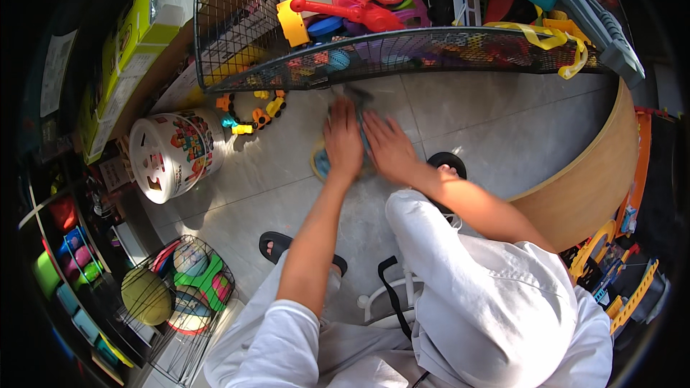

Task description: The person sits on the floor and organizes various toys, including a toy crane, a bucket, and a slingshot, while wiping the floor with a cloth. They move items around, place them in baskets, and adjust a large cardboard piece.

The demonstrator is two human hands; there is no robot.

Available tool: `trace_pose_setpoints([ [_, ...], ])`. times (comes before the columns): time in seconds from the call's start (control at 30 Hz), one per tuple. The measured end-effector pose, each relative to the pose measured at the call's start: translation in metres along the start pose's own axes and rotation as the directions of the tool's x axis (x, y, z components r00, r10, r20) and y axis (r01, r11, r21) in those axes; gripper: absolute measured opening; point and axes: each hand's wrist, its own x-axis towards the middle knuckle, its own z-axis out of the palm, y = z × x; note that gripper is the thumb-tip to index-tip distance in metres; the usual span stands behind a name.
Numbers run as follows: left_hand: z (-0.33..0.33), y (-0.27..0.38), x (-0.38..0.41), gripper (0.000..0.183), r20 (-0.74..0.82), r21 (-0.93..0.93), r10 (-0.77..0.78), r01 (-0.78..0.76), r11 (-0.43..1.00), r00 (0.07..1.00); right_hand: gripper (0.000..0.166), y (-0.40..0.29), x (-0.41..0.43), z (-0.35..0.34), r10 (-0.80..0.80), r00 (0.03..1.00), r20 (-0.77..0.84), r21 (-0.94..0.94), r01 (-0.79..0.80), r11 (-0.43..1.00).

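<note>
My left hand [344, 140] and my right hand [389, 145] are side by side above the grey tiled floor [291, 205], fingers stretched away from me. Both are blurred. Between the palms shows a thin grey-green strip [363, 128], and a dark blurred piece [358, 92] lies just past the fingertips. I cannot tell whether these are one object or whether the hands grip it. Partly hidden by my left hand is a round thing [319, 163] with a yellow rim and a blue-grey middle. A ring of small toy vehicles [261, 117] sits on the floor to the left.
A black mesh bin [345, 59] of plastic toys spans the far side, with a teal-and-grey toy gun [587, 16] overhanging its right end. At left are a white printed bucket [178, 153] and a wire basket of balls [178, 291]. A curved wooden panel [587, 188] bounds the right.
</note>
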Motion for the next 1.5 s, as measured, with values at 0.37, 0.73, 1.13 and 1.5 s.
trace_pose_setpoints([
  [0.37, 0.0, 0.015, -0.069, 0.045, 0.099, -0.01, -0.081, 0.082, 0.997, 0.992, 0.051, -0.016, -0.042, 0.029, -0.152, 0.985, -0.079, -0.062, 0.147, 0.987],
  [0.73, -0.008, -0.022, 0.024, 0.047, -0.04, 0.025, -0.025, 0.026, 0.999, 0.999, 0.055, 0.016, 0.055, 0.003, -0.16, 0.977, -0.144, -0.012, 0.16, 0.987],
  [1.13, -0.009, -0.011, -0.014, 0.044, -0.009, 0.044, -0.036, 0.036, 0.998, 0.999, 0.055, -0.009, 0.022, 0.006, -0.164, 0.981, -0.099, -0.089, 0.156, 0.984],
  [1.5, -0.008, 0.005, -0.049, 0.045, 0.049, 0.007, -0.038, 0.038, 0.999, 0.998, 0.059, -0.025, -0.014, 0.012, -0.083, 0.997, 0.003, 0.032, 0.083, 0.996],
])
